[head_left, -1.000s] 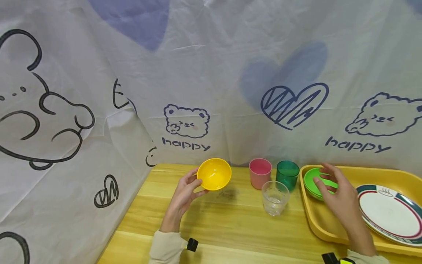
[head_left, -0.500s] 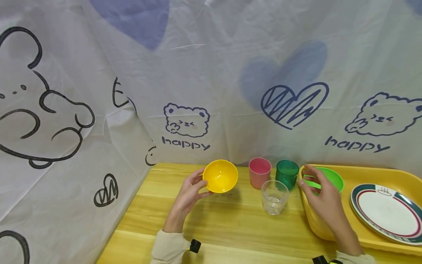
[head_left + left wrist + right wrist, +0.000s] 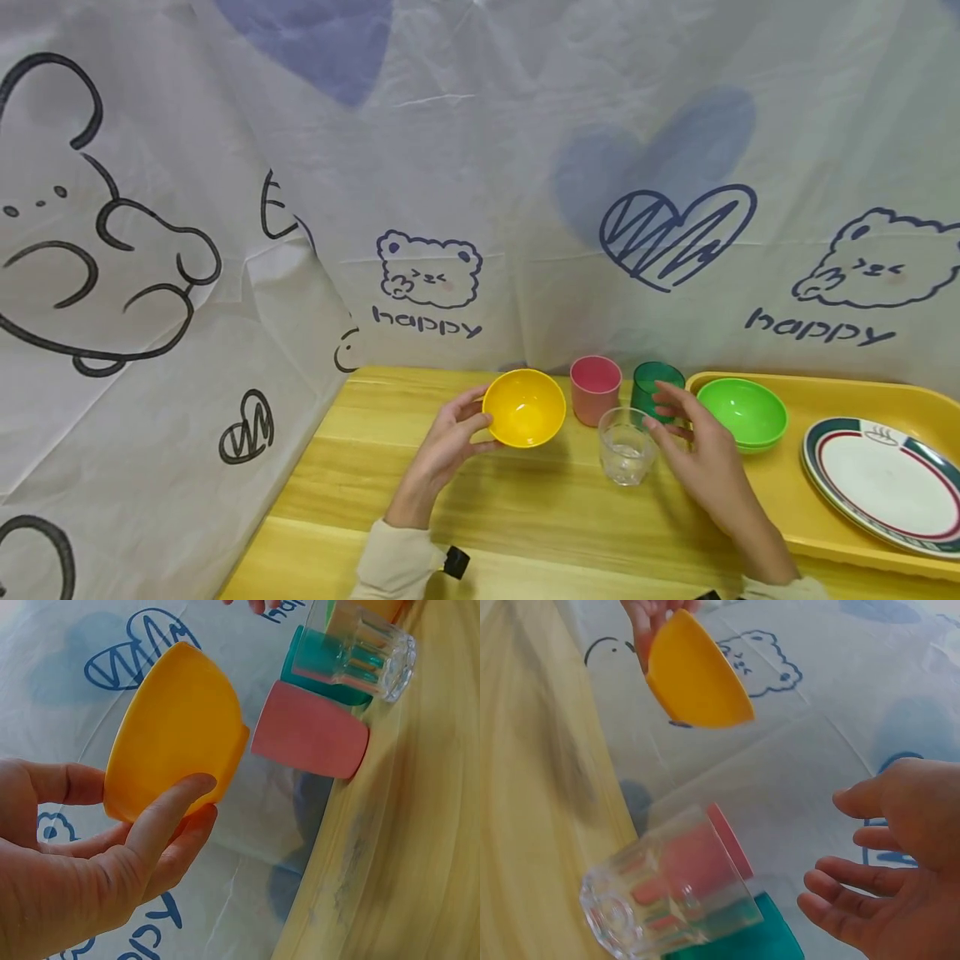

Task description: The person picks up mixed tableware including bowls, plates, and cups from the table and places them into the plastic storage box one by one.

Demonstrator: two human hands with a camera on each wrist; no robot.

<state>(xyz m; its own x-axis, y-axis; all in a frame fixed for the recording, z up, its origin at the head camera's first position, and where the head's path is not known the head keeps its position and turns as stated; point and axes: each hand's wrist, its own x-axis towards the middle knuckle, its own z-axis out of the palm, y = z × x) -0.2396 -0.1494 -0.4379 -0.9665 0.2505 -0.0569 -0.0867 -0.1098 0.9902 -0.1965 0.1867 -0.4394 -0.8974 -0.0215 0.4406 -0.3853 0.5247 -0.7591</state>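
My left hand point(image 3: 450, 437) pinches a yellow bowl point(image 3: 525, 408) at its left side, thumb at the rim and fingers beneath, holding it above the table. In the left wrist view the bowl point(image 3: 176, 735) is tilted on edge. Holding nothing, my right hand point(image 3: 705, 454) hovers near the clear glass point(image 3: 626, 450) and the green cup point(image 3: 657, 383), fingers loosely bent. The right wrist view shows that hand point(image 3: 900, 862) apart from the clear glass point(image 3: 671, 877). Beside these cups stands a pink cup point(image 3: 596, 390), just right of the yellow bowl.
A yellow tray point(image 3: 795, 517) at the right bears stacked green bowls point(image 3: 742, 412) and white plates point(image 3: 885, 483) with a patterned rim. The wooden table point(image 3: 540, 525) meets a printed cloth point(image 3: 517, 208) at its back and left.
My right hand has moved left from over the green bowls to near the glass and green cup. My left hand has carried the yellow bowl rightward, towards the pink cup.
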